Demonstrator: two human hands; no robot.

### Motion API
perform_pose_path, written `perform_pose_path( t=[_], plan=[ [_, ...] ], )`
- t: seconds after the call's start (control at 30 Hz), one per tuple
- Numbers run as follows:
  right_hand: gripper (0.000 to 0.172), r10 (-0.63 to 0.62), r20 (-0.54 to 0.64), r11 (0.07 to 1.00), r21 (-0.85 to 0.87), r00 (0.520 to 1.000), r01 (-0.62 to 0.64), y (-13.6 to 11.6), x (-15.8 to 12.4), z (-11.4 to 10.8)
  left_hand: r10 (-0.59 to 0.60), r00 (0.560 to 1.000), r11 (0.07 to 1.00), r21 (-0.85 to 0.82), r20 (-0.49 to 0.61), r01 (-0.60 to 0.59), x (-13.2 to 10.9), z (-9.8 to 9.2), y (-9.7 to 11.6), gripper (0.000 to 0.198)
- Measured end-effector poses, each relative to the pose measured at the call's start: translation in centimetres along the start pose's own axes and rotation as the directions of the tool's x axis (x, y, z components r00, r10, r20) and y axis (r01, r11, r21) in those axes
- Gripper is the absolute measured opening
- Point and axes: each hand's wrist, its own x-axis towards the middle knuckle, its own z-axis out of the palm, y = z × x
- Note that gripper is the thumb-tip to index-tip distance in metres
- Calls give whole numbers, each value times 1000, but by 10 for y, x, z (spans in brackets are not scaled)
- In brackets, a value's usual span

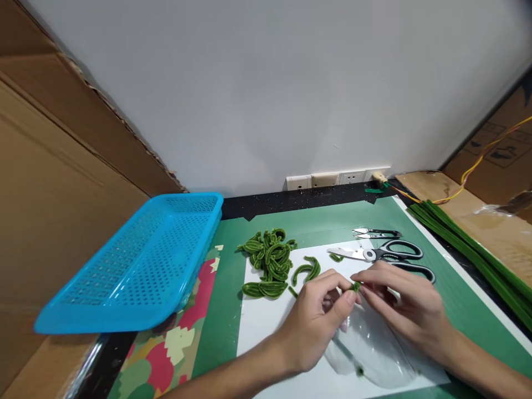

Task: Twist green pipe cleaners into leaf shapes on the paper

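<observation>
Between the fingertips of both hands is a short piece of green pipe cleaner. My left hand pinches it from the left, and my right hand from the right; most of the piece is covered by fingers. Below them lies a clear plastic bag on white paper. A pile of bent, looped green pipe cleaner pieces sits left of my hands, with a few curved pieces closer by. Just beyond my right hand rest black-and-grey scissors and small thread snips.
A blue perforated plastic basket stands at the left on the table. Long green pipe cleaners lie along the right edge. A yellow cable runs from the wall sockets. Cardboard walls in the left side.
</observation>
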Motion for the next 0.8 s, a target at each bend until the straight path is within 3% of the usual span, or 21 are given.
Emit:
perform_pose_path(
  t=[0.13,0.23,0.3,0.4,0.53,0.67,0.8],
  plan=[
    [18,106,-12,994,33,994,-105,-3,3,4,73,992,997,-24,-104,-76,-1,1,0,35],
    [22,187,40,976,103,981,-191,-5,8,6,150,957,984,-58,-246,-170,-7,1,0,38],
    [32,242,146,949,170,959,-266,-5,12,6,243,910,970,63,-335,-236,-13,2,-2,36],
    [39,290,296,900,237,910,-364,-4,16,5,393,862,910,272,-320,-314,-18,3,-2,23],
    [34,225,382,906,255,896,-337,-7,17,2,514,793,838,391,-328,-381,-14,5,9,23],
    [25,197,457,930,194,867,-313,-12,18,-3,488,772,848,430,-407,-309,-6,2,23,22],
    [21,188,467,938,175,864,-299,-9,15,-4,547,697,810,502,-463,-302,-6,-4,24,28]
  ],
)
